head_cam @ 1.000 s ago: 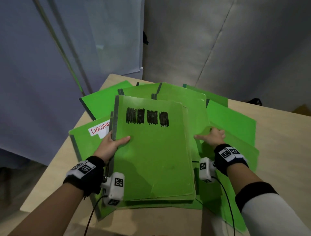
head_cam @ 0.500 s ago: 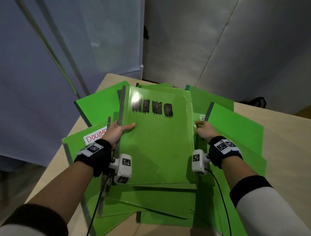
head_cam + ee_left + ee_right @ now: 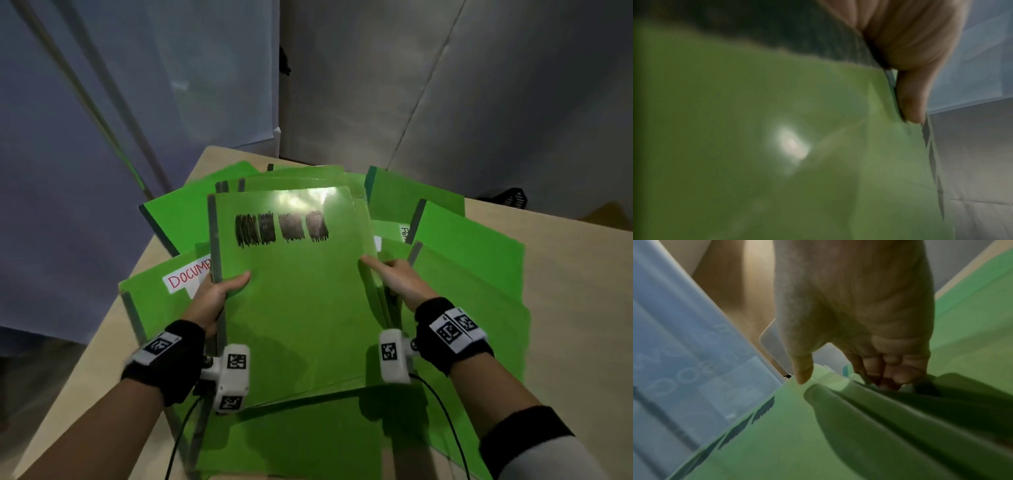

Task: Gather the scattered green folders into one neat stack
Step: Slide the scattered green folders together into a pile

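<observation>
You stand at a pale wooden table point(image 3: 565, 281) with a rounded corner at 12 o'clock. From 9 to 11 o'clock hangs a bluish translucent sheet point(image 3: 85, 137) crossed by slanting poles point(image 3: 102, 113). From 12 to 2 o'clock a grey wall point(image 3: 445, 85) shows a diagonal seam. A small dark object point(image 3: 510, 198) sits past the table edge at 2 o'clock. The light is dim and cool.
</observation>
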`<action>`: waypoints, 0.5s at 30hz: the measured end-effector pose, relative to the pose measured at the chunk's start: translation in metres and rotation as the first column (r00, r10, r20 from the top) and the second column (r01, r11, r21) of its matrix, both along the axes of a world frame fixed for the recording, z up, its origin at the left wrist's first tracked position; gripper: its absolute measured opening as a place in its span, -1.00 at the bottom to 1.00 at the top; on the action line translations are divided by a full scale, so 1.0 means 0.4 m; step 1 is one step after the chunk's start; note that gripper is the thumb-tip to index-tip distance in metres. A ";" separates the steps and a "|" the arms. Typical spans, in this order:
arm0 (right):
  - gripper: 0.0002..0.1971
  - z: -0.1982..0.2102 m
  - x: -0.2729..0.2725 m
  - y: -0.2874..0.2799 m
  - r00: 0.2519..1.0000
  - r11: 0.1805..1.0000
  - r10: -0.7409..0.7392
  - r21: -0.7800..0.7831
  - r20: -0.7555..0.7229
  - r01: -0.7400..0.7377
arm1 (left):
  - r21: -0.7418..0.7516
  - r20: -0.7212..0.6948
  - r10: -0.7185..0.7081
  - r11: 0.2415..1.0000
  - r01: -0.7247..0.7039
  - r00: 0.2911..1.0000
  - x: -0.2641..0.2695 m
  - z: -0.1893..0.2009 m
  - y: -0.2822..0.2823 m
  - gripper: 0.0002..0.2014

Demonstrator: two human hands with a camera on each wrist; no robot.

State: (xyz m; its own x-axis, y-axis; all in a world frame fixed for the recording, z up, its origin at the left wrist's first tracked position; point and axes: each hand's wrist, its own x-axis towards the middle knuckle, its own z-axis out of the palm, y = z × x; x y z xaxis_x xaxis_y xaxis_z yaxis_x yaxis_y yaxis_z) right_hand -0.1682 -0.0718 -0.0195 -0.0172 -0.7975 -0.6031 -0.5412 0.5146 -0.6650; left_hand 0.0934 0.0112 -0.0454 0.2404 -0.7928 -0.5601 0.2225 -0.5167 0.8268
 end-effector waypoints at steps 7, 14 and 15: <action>-0.02 -0.022 -0.017 0.112 0.984 0.990 -0.137 -0.020 0.111 0.140 | 0.026 0.005 -0.095 0.995 0.095 0.995 -0.001 0.021 0.111 -0.05; -0.12 -0.058 -0.033 0.228 1.000 0.999 -0.011 0.053 -0.010 0.011 | 0.108 0.046 -0.230 0.969 0.224 0.972 -0.008 0.033 0.164 -0.12; -0.17 -0.055 -0.035 0.234 1.000 0.999 0.009 0.035 -0.018 -0.008 | 0.116 0.064 -0.240 0.966 0.232 0.969 -0.013 0.032 0.171 -0.10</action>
State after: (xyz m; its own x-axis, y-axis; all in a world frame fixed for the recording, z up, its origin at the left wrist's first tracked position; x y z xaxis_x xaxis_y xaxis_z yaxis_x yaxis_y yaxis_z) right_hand -0.1822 0.0217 -0.0414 -0.0216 -0.7758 -0.6306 -0.5576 0.5328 -0.6365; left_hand 0.0881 0.0796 -0.0324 0.0993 -0.7688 -0.6318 0.0211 -0.6331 0.7738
